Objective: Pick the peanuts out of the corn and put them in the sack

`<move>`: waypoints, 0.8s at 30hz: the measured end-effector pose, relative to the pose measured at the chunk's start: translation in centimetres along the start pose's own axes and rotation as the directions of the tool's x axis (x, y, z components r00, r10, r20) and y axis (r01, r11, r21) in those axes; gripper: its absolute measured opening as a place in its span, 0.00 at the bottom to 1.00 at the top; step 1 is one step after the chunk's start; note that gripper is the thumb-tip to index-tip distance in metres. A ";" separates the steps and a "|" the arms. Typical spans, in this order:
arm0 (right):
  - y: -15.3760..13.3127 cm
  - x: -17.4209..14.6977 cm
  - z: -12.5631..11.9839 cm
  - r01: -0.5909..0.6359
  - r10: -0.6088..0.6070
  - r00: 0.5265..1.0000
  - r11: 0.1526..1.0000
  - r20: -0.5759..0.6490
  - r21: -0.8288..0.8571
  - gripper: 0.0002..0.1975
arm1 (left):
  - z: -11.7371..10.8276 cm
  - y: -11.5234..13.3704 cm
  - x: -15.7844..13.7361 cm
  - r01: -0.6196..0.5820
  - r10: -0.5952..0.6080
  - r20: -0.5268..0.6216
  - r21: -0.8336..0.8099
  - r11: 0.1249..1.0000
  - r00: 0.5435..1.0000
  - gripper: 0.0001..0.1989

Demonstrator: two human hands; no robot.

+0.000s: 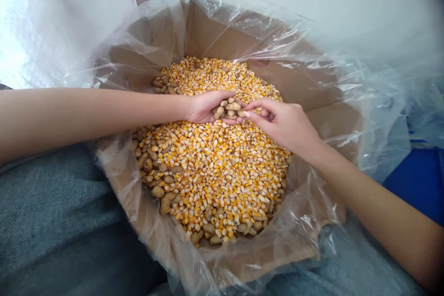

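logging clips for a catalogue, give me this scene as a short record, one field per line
left hand: palm up, cupped under a handful of peanuts
right hand: thumb and finger at the edge of that handful
box: cardboard, lined with clear plastic
contents: corn kernels, with loose peanuts mostly around the edge
nearby: white sack, jeans, something blue

Pale, diffuse light brightens the upper left, where a white sack (79,23) nearly washes out. Glare streaks the plastic (173,11); deep shadow pools on the jeans (65,208) at lower left. The corn (222,162) shows fairly crisp, while the frame's edges blur and the upper right corner darkens.
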State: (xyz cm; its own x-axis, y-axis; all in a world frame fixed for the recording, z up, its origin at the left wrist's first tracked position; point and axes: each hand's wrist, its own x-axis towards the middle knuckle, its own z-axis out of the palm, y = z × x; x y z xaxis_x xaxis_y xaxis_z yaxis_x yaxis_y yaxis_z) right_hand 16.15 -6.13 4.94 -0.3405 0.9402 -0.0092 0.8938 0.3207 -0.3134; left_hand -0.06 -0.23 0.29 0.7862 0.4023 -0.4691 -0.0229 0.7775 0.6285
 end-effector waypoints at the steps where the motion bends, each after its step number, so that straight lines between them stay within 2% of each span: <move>1: -0.1 0.0 -0.3 0.002 -0.002 1.000 1.000 -0.008 0.002 0.15 | 0.0 0.0 0.0 0.000 0.000 0.001 -0.001 1.000 1.000 0.20; 3: -0.5 -0.2 -1.1 0.026 -0.026 0.999 1.000 0.021 0.006 0.15 | 0.0 0.0 0.0 -0.002 0.002 -0.008 -0.005 1.000 1.000 0.20; 5: -1.2 -0.4 -1.7 0.115 -0.120 0.980 0.992 0.158 0.043 0.14 | 0.0 0.0 -0.1 -0.003 0.003 -0.019 -0.006 1.000 1.000 0.19; 6: -1.8 -0.6 -1.8 0.183 -0.198 0.947 0.980 0.254 0.082 0.13 | 0.0 0.0 -0.1 0.000 0.000 -0.022 -0.005 1.000 1.000 0.19; 7: -2.4 -0.9 -1.8 0.257 -0.287 0.894 0.957 0.345 0.131 0.12 | 0.0 0.0 -0.1 0.006 -0.006 -0.024 -0.003 1.000 1.000 0.19; 9: -3.8 -1.6 -1.2 0.391 -0.448 0.756 0.894 0.477 0.219 0.09 | -0.1 0.0 -0.1 0.022 -0.022 -0.028 0.000 1.000 0.999 0.20; 11: -5.3 -2.5 -0.2 0.488 -0.537 0.634 0.836 0.556 0.250 0.08 | -0.1 0.0 0.0 0.032 -0.032 -0.036 0.001 0.999 0.999 0.20; 13: -6.7 -3.4 0.9 0.557 -0.578 0.537 0.790 0.615 0.257 0.07 | 0.0 0.1 0.0 0.034 -0.034 -0.045 -0.001 0.999 0.998 0.21; 15: -7.6 -4.2 1.9 0.605 -0.613 0.471 0.748 0.634 0.274 0.06 | 0.0 0.1 -0.1 0.036 -0.036 -0.049 -0.003 0.999 0.998 0.21; 17: -8.2 -4.8 2.6 0.637 -0.649 0.453 0.715 0.611 0.286 0.04 | 0.1 0.1 -0.1 0.037 -0.037 -0.053 -0.004 0.999 0.998 0.21; 20: -8.4 -5.5 3.3 0.665 -0.678 0.458 0.690 0.575 0.285 0.04 | 0.1 0.1 -0.1 0.033 -0.033 -0.055 -0.006 0.999 0.998 0.20; 24: -8.6 -5.5 3.6 0.671 -0.684 0.427 0.678 0.592 0.299 0.05 | -0.1 0.0 -0.1 0.028 -0.029 -0.037 -0.012 1.000 0.999 0.21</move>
State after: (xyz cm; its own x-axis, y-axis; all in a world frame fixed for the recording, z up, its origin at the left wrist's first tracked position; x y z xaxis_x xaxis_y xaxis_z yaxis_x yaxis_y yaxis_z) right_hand 9.32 -14.50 4.27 -0.9292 0.1145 -0.3514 0.2906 0.8139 -0.5031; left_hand -0.15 -0.20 0.28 0.7632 0.3973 -0.5095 -0.0081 0.7943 0.6074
